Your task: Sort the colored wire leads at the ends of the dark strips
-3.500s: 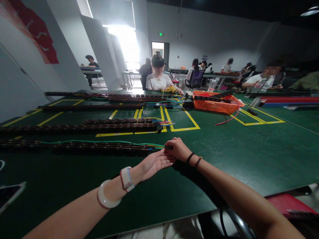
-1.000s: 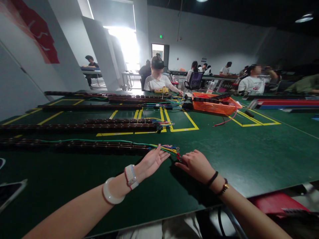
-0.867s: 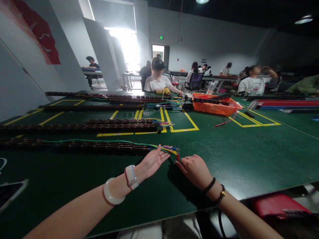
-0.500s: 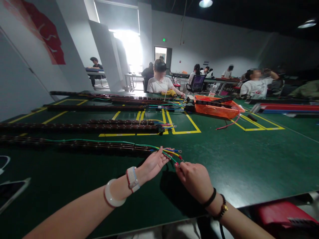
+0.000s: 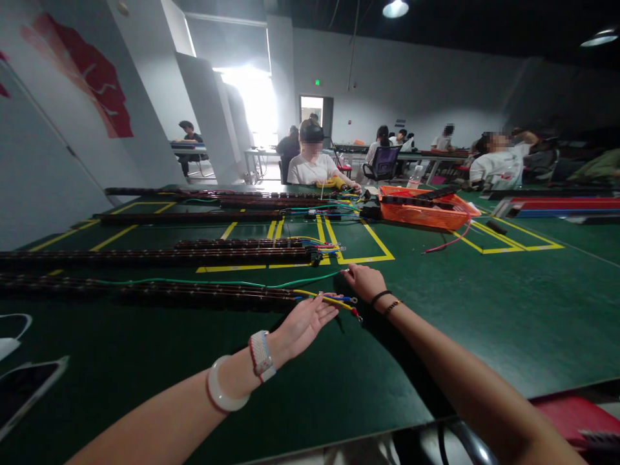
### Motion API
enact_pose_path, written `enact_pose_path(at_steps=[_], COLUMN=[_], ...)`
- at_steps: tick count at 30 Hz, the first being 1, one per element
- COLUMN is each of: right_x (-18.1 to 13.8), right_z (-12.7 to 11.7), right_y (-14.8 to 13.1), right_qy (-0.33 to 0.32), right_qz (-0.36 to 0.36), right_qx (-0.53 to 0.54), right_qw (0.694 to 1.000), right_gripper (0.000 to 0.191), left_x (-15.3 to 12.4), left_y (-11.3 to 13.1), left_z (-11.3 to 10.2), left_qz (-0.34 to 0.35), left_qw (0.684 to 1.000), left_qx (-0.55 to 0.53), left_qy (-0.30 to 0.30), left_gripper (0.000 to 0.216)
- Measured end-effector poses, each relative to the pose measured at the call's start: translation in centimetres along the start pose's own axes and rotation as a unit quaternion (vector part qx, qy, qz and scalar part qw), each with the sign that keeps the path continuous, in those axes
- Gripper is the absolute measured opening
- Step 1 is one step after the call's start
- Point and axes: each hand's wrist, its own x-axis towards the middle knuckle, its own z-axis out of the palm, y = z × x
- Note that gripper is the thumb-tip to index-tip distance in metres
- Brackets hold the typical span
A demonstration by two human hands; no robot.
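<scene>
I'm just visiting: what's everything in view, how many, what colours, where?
Table: one, green, foreground.
Tape lines: many, yellow, on the table.
Long bundles: several, dark brown, left half of the table.
Front green wire: one, green, along the nearest bundle.
Yellow wire: at least one, yellow, below it.
Blue wire: at least one, blue, same spot.
Basket: one, orange, far side, right of centre.
Bottle: one, clear, behind the basket.
Bars: at least two, red and blue, far right.
Purple chair: one, purple, background.
Wall graphic: one, red, upper left.
Ceiling lamps: two, white, upper right.
People: several, mostly white tops, background; count unclear.
Left hand: one, bare, palm up at the yellow and blue wires.
Right hand: one, bare, pinching the green wire's end.
</scene>
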Motion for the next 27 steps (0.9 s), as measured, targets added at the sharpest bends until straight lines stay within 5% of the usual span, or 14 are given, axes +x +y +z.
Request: enact_pose_path(at_steps=[16,20,23,27], right_x=[-0.7,-2.4,-3.7,-4.9], right_z=[1.0,-0.6,-2.4,-3.7], right_y=[1.1,2.0,2.8,2.6], right_qy=[0.001,0.051,0.088,0.138], right_qz=[-0.041,-0.182,-0.37,-0.472], right_qx=[0.098,0.128,0.085,-0.001], right_qw=[0.994,0.974,0.921,0.871], right_gripper=[0.038,0.05,0.053,0.056], left_x=[0.0,-0.4,-0.4,-0.2], left_y=[0.1,0.4,0.3,0.1], left_z=[-0.2,0.3,0.2,-0.2], left_qz=[-0.01,-0.013,-0.014,-0.008], left_qw=[1.0,1.0,1.0,0.999], left_qx=[0.003,0.009,0.021,0.007], left_qy=[-0.01,0.007,-0.011,-0.038], left_gripper=[0.015,0.015,0.017,0.019])
